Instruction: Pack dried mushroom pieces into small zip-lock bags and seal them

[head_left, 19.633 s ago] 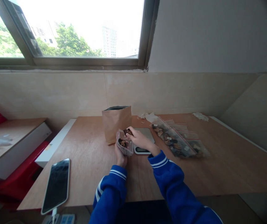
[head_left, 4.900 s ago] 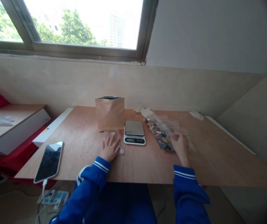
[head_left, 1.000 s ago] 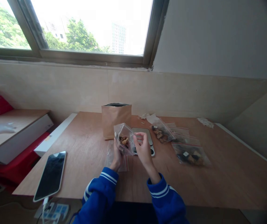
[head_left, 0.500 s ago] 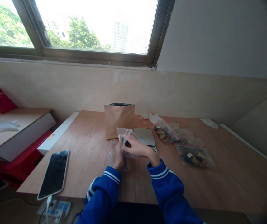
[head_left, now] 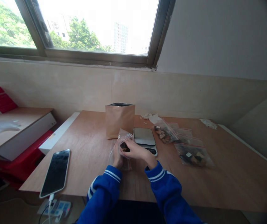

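In front of me, my left hand (head_left: 117, 157) is closed on a clear zip bag (head_left: 124, 134), holding it up above the table. My right hand (head_left: 136, 151) is at the bag's mouth with its fingers bent round a dark brown piece (head_left: 124, 146), whose exact kind I cannot make out. Under the hands lies another clear plastic bag (head_left: 127, 165). Just behind them stands an open brown paper pouch (head_left: 120, 119). To the right of the pouch sits a small kitchen scale (head_left: 144, 136), its pan bare.
Several zip bags, among them one with brown and dark pieces (head_left: 164, 134) and another with a white label (head_left: 194, 157), lie at the right. A charging phone (head_left: 55, 172) rests near the left edge. Crumpled tissue (head_left: 154, 118) lies at the back.
My right hand has shifted slightly down and right at the bag's mouth, and the dark piece shows more clearly. More of the scale's front panel is visible.
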A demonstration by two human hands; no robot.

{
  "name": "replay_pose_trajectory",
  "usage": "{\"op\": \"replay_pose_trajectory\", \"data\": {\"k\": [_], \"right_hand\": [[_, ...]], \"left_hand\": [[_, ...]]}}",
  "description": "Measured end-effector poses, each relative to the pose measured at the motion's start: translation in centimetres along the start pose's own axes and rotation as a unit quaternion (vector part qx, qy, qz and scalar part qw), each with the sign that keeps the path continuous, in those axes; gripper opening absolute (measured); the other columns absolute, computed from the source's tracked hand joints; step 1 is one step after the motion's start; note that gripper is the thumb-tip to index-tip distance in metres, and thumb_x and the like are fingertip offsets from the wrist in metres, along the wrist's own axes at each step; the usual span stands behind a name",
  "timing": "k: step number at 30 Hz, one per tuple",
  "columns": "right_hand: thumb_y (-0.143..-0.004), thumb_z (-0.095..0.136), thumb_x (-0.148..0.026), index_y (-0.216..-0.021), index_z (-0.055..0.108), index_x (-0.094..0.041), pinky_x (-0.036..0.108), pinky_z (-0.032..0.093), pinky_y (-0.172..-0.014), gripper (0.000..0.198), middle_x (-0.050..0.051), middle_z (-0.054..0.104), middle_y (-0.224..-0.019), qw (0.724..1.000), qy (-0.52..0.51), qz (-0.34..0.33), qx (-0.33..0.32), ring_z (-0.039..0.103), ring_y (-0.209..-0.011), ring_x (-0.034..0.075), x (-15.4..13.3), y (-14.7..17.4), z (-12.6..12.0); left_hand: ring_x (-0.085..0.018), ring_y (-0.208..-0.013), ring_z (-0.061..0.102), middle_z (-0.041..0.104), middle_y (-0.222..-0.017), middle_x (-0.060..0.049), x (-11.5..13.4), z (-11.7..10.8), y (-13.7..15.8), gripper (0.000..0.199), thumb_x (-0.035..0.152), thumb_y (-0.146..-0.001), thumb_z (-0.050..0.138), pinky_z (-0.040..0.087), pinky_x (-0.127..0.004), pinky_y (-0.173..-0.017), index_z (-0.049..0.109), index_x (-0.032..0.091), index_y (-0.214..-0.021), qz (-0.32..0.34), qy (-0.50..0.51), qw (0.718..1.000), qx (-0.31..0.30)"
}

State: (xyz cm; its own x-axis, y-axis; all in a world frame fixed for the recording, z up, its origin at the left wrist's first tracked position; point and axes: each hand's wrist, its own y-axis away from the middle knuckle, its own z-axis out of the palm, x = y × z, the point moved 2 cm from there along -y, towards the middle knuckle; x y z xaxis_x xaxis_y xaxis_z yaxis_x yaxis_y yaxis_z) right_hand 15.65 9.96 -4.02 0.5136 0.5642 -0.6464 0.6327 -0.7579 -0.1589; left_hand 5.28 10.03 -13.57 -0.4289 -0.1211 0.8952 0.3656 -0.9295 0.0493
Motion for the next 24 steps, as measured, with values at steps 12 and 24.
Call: {"op": "replay_pose_trajectory", "data": {"k": [12, 24], "right_hand": [[-0.087, 0.054, -0.025, -0.094, 0.058, -0.020, 0.030, 0.047, -0.083, 0.009, 0.002, 0.064, -0.093, 0.980, -0.145, -0.002, 0.137, 0.060, -0.088, 0.017, -0.8, 0.2, -1.8], [-0.090, 0.051, -0.045, -0.092, 0.051, -0.022, 0.024, 0.049, -0.066, 0.024, 0.000, 0.059, -0.082, 0.910, -0.217, -0.055, 0.348, 0.058, -0.070, 0.013, -2.0, -3.9, -5.6]], "left_hand": [[-0.023, -0.097, 0.067, 0.072, -0.102, -0.008, -0.5, 1.1, 0.2, 0.038, 0.047, -0.085, 0.055, 0.052, -0.034, -0.084, 0.069, 0.016, -0.101, -0.108, 0.101, 0.986, -0.079], [-0.027, -0.104, 0.065, 0.072, -0.105, -0.009, -1.0, 1.1, -0.2, 0.035, 0.045, -0.083, 0.053, 0.051, -0.040, -0.091, 0.070, 0.018, -0.096, -0.120, 0.126, 0.980, -0.099]]}}
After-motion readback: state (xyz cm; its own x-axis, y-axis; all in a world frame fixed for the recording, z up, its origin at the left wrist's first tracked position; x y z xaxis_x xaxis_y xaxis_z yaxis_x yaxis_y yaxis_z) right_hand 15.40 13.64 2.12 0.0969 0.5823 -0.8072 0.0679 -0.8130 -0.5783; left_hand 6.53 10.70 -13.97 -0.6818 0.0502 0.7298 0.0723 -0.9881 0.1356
